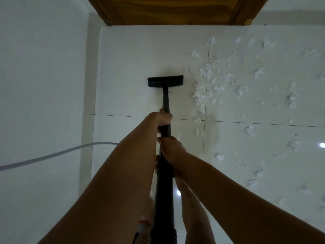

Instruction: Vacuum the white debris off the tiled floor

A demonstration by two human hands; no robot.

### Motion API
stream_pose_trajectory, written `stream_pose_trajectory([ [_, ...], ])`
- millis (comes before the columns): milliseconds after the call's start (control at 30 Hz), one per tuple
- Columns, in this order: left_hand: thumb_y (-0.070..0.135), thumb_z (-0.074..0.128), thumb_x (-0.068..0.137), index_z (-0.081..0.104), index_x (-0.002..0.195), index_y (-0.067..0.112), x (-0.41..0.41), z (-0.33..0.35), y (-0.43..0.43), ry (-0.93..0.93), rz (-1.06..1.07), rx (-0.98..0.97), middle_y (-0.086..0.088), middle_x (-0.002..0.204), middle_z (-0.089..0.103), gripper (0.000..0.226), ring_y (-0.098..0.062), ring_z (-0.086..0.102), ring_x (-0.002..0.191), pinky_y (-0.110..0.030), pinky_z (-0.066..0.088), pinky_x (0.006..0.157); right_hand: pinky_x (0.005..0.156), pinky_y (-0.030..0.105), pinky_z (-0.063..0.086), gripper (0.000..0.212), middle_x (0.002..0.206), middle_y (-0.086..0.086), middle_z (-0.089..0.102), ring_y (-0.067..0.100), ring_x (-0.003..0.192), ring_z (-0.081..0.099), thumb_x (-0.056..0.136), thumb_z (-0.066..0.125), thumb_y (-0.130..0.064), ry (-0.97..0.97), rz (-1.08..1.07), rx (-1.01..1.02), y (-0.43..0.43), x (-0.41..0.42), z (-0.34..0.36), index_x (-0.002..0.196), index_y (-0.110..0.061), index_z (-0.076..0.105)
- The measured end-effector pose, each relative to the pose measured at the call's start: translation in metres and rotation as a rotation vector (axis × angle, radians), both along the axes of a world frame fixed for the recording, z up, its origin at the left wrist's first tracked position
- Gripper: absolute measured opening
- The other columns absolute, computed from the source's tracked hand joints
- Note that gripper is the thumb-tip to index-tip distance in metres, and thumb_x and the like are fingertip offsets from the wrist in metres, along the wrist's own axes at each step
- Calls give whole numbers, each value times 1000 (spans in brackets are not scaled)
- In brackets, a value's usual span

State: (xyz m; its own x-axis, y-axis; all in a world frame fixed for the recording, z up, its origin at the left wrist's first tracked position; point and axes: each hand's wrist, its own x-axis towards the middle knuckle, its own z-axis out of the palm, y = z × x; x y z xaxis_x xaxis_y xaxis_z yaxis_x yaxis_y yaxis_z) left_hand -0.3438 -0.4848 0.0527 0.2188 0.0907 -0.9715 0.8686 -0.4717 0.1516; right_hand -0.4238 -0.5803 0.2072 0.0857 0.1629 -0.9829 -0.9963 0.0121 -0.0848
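A black vacuum wand point(166, 101) runs from my body out to a flat black floor nozzle point(165, 81) resting on the white tiled floor point(133, 55). My left hand point(163, 119) grips the wand further out, fingers curled round it. My right hand point(171, 152) grips the wand just behind the left. White shredded debris point(200, 95) lies scattered to the right of the nozzle, with more debris spread across the tiles toward the right edge. The nozzle sits on a bare patch of tile, left of the nearest clump.
A white wall point(44, 67) stands along the left side. A wooden door point(172, 9) closes the far end. A pale hose or cable point(52, 155) hangs across the left. My legs show below the arms.
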Motion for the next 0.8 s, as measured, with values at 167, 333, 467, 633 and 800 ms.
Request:
stream_pose_trajectory([
  [167,30,45,105,32,148,17,22,-9,2,-22,-25,30,-21,120,67,47,-34,71,106,-48,59,93,40,26,50,27,72,13,54,18,38,52,103,48,-24,-1,-26,8,3,15,-16,130,-28,48],
  [333,31,46,105,27,152,21,8,-10,1,-8,-30,25,-21,120,67,51,-33,71,105,-46,60,91,42,27,50,31,75,14,55,20,44,53,102,49,-24,17,-60,-11,4,0,-16,132,-32,49],
  [467,31,45,105,26,153,23,-15,-8,1,17,-37,18,-21,119,68,53,-32,72,103,-48,60,93,44,28,50,36,72,12,54,20,46,54,103,49,-25,32,-95,-3,6,-22,-10,138,-33,46],
  [633,32,45,104,32,148,21,-53,-7,5,18,-75,21,-21,116,69,47,-32,73,101,-47,60,92,43,26,50,35,70,11,53,19,46,53,103,49,-23,33,-95,-7,10,-57,4,138,-27,44],
  [800,32,45,103,38,142,12,-103,-5,12,40,-150,19,-21,116,69,45,-33,73,100,-47,61,90,41,25,49,30,65,13,52,20,42,51,102,52,-16,4,-88,-46,17,-108,19,132,-15,49],
])
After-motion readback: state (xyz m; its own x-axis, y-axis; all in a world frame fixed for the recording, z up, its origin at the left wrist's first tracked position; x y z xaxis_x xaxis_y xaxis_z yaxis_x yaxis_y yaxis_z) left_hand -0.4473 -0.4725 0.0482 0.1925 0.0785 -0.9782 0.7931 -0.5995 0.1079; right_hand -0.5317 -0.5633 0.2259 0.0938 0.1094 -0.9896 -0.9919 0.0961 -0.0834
